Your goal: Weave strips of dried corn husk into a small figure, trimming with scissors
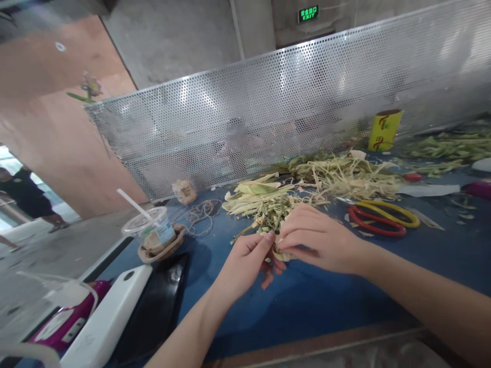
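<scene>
Bare forearms (203, 319) lead to left hand (243, 259) and right hand (320, 239); both pinch a pale husk-like strip (283, 255); I'd press lightly, since it could split.

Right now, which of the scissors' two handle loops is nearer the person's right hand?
The red loop: it lies on the near side, closer to the right hand, while the yellow loop sits just beyond it.
</scene>
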Action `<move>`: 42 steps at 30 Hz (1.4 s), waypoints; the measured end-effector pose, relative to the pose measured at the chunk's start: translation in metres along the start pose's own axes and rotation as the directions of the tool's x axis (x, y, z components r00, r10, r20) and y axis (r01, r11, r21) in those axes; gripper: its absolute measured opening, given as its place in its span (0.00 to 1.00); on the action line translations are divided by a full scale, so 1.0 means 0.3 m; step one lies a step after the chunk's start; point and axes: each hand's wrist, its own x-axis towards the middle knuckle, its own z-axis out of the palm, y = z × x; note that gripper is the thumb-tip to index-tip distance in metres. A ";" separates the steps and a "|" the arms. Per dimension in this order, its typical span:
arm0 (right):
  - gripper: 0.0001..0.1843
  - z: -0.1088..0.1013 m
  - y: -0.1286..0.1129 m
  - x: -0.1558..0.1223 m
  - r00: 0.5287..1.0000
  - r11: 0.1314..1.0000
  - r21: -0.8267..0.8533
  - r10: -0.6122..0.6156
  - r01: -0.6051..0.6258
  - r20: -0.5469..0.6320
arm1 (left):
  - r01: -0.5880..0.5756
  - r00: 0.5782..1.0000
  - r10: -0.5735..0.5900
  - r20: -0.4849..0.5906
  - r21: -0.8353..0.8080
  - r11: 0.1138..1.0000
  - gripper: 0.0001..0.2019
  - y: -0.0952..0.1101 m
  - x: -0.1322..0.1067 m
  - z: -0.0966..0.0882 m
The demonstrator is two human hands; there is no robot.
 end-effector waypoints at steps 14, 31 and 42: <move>0.05 -0.031 0.011 0.003 0.995 0.987 0.153 0.027 -0.041 0.094 | -0.038 0.987 0.017 0.159 0.131 0.991 0.10 0.018 -0.019 -0.021; 0.33 -0.025 0.006 -0.004 0.950 0.918 0.244 0.303 -0.312 0.075 | -0.079 0.995 0.073 0.064 0.103 0.992 0.10 0.041 -0.030 -0.025; 0.24 -0.013 0.011 -0.001 0.798 0.750 0.296 0.493 -0.592 0.346 | -0.048 0.996 0.041 0.081 0.088 0.995 0.18 0.024 -0.023 -0.021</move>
